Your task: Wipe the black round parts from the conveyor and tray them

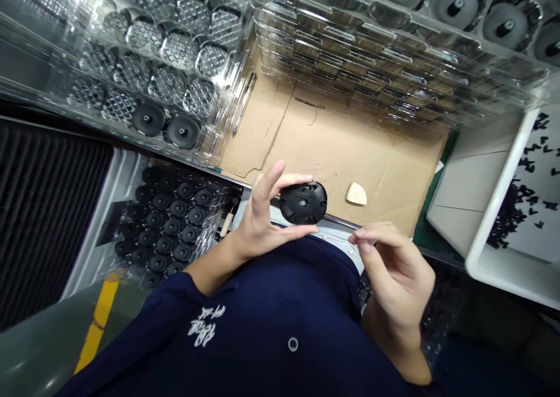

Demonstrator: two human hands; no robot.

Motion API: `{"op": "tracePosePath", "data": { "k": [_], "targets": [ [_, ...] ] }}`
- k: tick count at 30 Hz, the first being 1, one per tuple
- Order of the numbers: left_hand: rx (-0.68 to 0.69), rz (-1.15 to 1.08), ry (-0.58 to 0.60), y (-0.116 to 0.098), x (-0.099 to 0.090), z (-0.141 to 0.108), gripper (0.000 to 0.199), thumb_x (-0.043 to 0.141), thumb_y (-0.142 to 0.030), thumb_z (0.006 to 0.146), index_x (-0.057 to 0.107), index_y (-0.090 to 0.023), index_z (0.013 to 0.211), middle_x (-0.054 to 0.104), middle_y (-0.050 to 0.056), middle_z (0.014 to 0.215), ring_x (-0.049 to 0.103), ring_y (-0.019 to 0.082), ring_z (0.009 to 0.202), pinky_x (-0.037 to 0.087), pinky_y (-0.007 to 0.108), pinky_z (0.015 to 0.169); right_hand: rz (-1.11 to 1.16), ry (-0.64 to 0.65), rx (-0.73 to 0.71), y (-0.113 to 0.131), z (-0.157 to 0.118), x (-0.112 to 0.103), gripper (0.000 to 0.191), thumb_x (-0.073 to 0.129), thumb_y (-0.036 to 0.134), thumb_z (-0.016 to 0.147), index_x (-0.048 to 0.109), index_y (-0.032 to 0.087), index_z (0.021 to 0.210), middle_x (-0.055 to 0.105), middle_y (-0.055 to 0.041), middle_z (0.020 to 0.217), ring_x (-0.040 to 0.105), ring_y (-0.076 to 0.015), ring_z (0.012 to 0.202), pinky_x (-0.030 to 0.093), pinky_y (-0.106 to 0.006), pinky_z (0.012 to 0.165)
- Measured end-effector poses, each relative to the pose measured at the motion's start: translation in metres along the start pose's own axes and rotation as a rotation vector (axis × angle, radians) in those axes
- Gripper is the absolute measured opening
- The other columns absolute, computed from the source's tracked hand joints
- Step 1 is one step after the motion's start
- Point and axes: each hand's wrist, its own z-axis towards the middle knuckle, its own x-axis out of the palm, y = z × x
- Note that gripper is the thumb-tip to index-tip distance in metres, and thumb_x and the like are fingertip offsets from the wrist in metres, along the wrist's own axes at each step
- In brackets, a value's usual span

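Between the fingers of my left hand (266,213) is a round black plastic disc (303,203), gripped by its edges with one face turned up to me. A small hub marks its centre, and notches run along its rim. My right hand (389,263) is a short way to the right, apart from the disc, with thumb and forefinger pinched together. Whatever lies in that pinch, if anything, is too small to make out. On the cardboard sheet (332,146) beyond my hands lies a small cream-coloured wedge-shaped piece (356,194).
At the back right rises a stack of clear plastic trays (350,53) holding grey discs. A clear tray (149,85) on the left holds two black discs. Lower left, another tray (170,222) carries many discs. A white bin (481,234) at right contains small black parts (510,210).
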Motion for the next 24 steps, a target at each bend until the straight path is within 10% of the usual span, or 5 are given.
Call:
{"op": "tracePosePath", "data": {
  "k": [18, 24],
  "targets": [
    [-0.003, -0.151, 0.167, -0.01, 0.029, 0.003, 0.11, 0.074, -0.052, 0.071, 0.004, -0.023, 0.15, 0.064, 0.013, 0.115, 0.063, 0.025, 0.108, 0.049, 0.041, 0.093, 0.044, 0.155, -0.032, -0.03, 0.01, -0.007, 0.009, 0.067, 0.024, 0.085, 0.071, 0.025, 0.093, 0.062, 0.0, 0.08, 0.054, -0.0107, 0.069, 0.043, -0.024, 0.064],
    [-0.275, -0.361, 0.385, -0.011, 0.026, 0.004, 0.116, 0.08, -0.044, 0.069, 0.001, -0.025, 0.151, 0.067, 0.012, 0.11, 0.063, 0.024, 0.101, 0.047, 0.039, 0.092, 0.091, 0.264, 0.036, -0.023, 0.017, -0.018, 0.013, 0.064, 0.033, 0.087, 0.074, 0.024, 0.087, 0.06, -0.0015, 0.073, 0.054, -0.0115, 0.066, 0.043, -0.026, 0.062]
  ]
}}
